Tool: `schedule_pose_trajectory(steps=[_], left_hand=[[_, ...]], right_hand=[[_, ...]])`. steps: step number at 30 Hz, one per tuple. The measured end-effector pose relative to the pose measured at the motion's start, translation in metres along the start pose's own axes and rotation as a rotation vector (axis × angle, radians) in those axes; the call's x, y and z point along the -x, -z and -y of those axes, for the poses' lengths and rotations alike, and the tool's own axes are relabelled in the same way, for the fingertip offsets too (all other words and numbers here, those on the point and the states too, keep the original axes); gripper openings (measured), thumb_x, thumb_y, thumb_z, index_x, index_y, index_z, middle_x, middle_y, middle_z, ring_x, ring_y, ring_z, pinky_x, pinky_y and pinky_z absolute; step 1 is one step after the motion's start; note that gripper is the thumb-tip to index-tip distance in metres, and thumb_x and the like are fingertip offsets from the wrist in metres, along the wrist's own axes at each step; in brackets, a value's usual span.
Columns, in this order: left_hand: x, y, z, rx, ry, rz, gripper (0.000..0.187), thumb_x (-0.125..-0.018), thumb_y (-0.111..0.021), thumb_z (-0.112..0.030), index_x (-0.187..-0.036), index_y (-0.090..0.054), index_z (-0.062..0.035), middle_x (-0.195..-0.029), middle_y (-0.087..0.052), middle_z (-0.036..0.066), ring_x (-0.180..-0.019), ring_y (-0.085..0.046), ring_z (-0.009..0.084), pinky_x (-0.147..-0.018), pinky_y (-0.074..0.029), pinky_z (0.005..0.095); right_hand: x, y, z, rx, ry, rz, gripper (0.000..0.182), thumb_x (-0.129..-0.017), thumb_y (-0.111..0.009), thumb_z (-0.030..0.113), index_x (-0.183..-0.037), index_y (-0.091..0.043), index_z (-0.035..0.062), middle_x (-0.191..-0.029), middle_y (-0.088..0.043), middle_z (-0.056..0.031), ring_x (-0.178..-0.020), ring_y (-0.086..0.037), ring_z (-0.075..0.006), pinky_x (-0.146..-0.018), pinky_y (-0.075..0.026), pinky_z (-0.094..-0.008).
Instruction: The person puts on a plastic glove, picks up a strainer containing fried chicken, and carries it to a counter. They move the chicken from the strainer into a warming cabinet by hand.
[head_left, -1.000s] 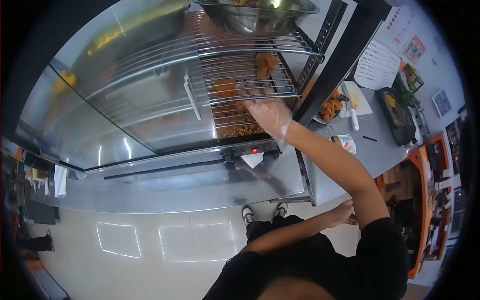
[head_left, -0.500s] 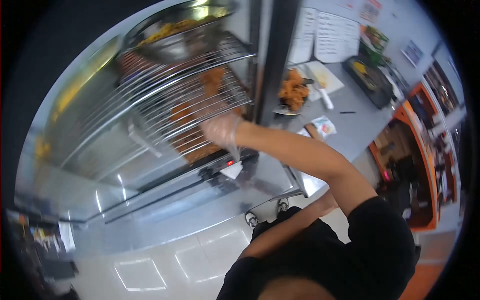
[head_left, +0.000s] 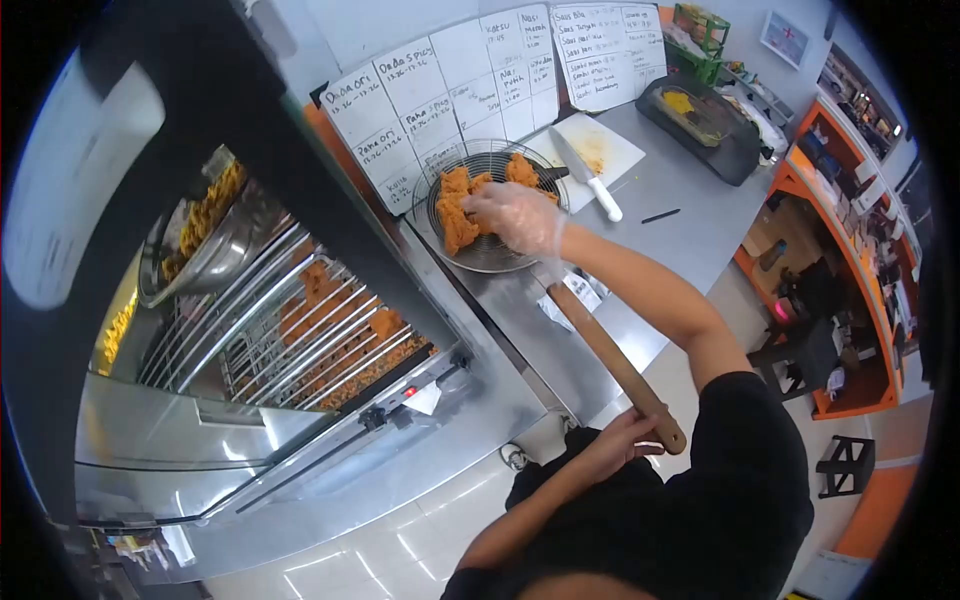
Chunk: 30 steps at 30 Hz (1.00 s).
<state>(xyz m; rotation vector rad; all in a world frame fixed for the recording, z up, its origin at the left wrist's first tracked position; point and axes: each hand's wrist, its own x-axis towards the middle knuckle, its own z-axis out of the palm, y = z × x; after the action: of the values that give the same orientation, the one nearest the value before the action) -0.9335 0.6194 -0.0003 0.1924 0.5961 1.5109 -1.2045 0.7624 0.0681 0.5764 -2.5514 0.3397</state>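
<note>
Fried chicken pieces point(head_left: 457, 232) lie in a round wire strainer point(head_left: 487, 262) on the steel counter. My right hand point(head_left: 515, 218), in a clear plastic glove, reaches over the strainer with its fingers closed on a piece of chicken. The strainer's long wooden handle point(head_left: 605, 350) slants down toward my body. My left hand point(head_left: 630, 443), bare, is wrapped round the handle's end. To the left, more fried chicken point(head_left: 385, 322) sits on wire racks point(head_left: 250, 325) inside a glass display cabinet.
Behind the strainer stand handwritten charts point(head_left: 420, 110). A white-handled knife point(head_left: 602, 200) rests on a white cutting board point(head_left: 620, 150), near a black pen point(head_left: 660, 215). A black tray point(head_left: 700, 135) is at the back right. A metal bowl point(head_left: 225, 255) stands atop the rack.
My right hand has moved from the cabinet's rack to the chicken in the strainer. The view has turned right, and the strainer, its handle and my left hand show clearly.
</note>
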Motion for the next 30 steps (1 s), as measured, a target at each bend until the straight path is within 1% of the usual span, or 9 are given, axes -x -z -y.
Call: schedule_pose_trajectory(steps=[8,12,13,14,15,18,20,24,30], left_hand=[[0.005,-0.019,-0.014,0.01,-0.037,-0.059,0.04,-0.1,-0.044,-0.03,-0.13,-0.041,-0.0034,-0.112,-0.056,0.008,-0.101,-0.059,0.0194,-0.083,-0.051,0.0342],[0.002,-0.014,-0.008,-0.036,-0.107,-0.01,0.042,-0.099,-0.044,-0.032,-0.13,-0.042,-0.0045,-0.113,-0.055,0.007,-0.102,-0.059,0.0184,-0.082,-0.051,0.0336],[0.001,-0.014,-0.009,-0.026,-0.143,-0.027,0.042,-0.099,-0.044,-0.032,-0.13,-0.042,-0.0045,-0.113,-0.055,0.007,-0.102,-0.059,0.0184,-0.082,-0.051,0.0336],[0.001,-0.015,-0.01,-0.031,-0.131,-0.025,0.04,-0.099,-0.045,-0.031,-0.129,-0.043,-0.0048,-0.114,-0.056,0.008,-0.103,-0.058,0.0193,-0.083,-0.051,0.0344],[0.0,-0.016,-0.012,-0.039,-0.114,-0.018,0.039,-0.099,-0.046,-0.03,-0.128,-0.043,-0.005,-0.114,-0.057,0.009,-0.105,-0.058,0.0201,-0.084,-0.051,0.0351],[-0.004,-0.01,-0.008,-0.04,-0.109,-0.009,0.039,-0.098,-0.048,-0.032,-0.127,-0.044,-0.0058,-0.115,-0.057,0.009,-0.105,-0.058,0.0207,-0.083,-0.051,0.0343],[-0.003,-0.009,-0.007,-0.049,-0.087,-0.015,0.039,-0.098,-0.048,-0.032,-0.127,-0.045,-0.006,-0.115,-0.057,0.009,-0.105,-0.058,0.0207,-0.084,-0.051,0.0343],[0.0,-0.008,-0.008,-0.061,-0.105,0.014,0.04,-0.098,-0.048,-0.034,-0.126,-0.044,-0.007,-0.114,-0.057,0.009,-0.103,-0.059,0.0199,-0.084,-0.049,0.035],[-0.017,0.004,0.016,0.112,-0.183,-0.081,0.04,-0.094,-0.054,-0.024,-0.128,-0.041,-0.0054,-0.117,-0.056,0.009,-0.103,-0.058,0.0197,-0.084,-0.05,0.0357]], right_hand=[[-0.038,-0.073,-0.012,0.049,0.123,0.238,0.031,-0.07,-0.064,0.004,-0.101,-0.063,0.0082,-0.112,-0.053,-0.0118,-0.103,-0.056,-0.0327,-0.081,-0.05,-0.0425],[-0.032,-0.071,-0.016,-0.327,0.005,-0.168,0.035,-0.069,-0.067,0.001,-0.103,-0.062,0.0044,-0.118,-0.057,-0.0157,-0.109,-0.055,-0.0336,-0.092,-0.046,-0.0402],[-0.033,-0.047,-0.002,-0.459,-0.105,-0.252,0.034,-0.074,-0.068,0.01,-0.107,-0.06,0.0066,-0.106,-0.062,-0.0125,-0.1,-0.059,-0.0318,-0.085,-0.048,-0.0376],[-0.027,-0.006,0.027,-0.829,-0.531,-0.132,0.035,-0.08,-0.066,0.013,-0.114,-0.059,0.006,-0.108,-0.063,-0.0099,-0.098,-0.06,-0.0238,-0.086,-0.047,-0.0336],[-0.021,-0.006,0.022,-0.886,-0.472,-0.278,0.034,-0.084,-0.063,0.013,-0.116,-0.057,0.003,-0.11,-0.063,-0.0097,-0.099,-0.059,-0.0176,-0.084,-0.048,-0.0314],[-0.003,0.079,0.072,-1.547,-0.449,-0.39,0.035,-0.084,-0.065,0.01,-0.115,-0.054,0.0013,-0.116,-0.059,-0.0159,-0.107,-0.058,-0.0237,-0.091,-0.049,-0.0366],[0.01,0.126,0.122,-1.689,-0.237,-0.222,0.036,-0.083,-0.066,0.009,-0.117,-0.053,0.0047,-0.123,-0.056,-0.0149,-0.112,-0.056,-0.0282,-0.097,-0.047,-0.0398],[-0.012,0.117,0.193,-0.769,0.211,-0.071,0.033,-0.083,-0.065,0.014,-0.114,-0.055,0.0089,-0.125,-0.055,-0.0139,-0.116,-0.055,-0.0292,-0.1,-0.045,-0.0382],[-0.104,0.038,0.267,-0.903,-0.024,-0.135,0.033,-0.082,-0.065,0.017,-0.108,-0.056,-0.0005,-0.106,-0.06,-0.0198,-0.1,-0.061,-0.0326,-0.088,-0.049,-0.0402]])
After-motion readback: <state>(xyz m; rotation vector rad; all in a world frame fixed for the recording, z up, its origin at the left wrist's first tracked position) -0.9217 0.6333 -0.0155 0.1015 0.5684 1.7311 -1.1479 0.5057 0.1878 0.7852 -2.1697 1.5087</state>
